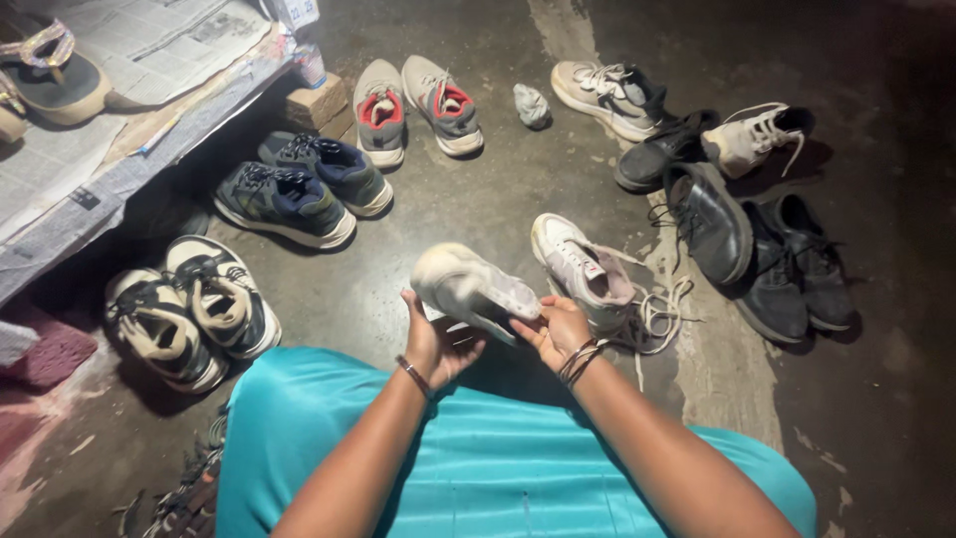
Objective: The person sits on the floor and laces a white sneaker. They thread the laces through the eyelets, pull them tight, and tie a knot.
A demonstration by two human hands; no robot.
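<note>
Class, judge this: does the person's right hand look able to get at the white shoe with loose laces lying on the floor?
Probably yes: the white shoe lies just beyond the right hand with nothing between, though that hand now holds the pale shoe.

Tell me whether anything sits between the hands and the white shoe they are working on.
Nothing visible does. The left hand and the right hand both already grip the white shoe directly, raised above the floor. Its mate lies beside it on the floor, apart.
</note>
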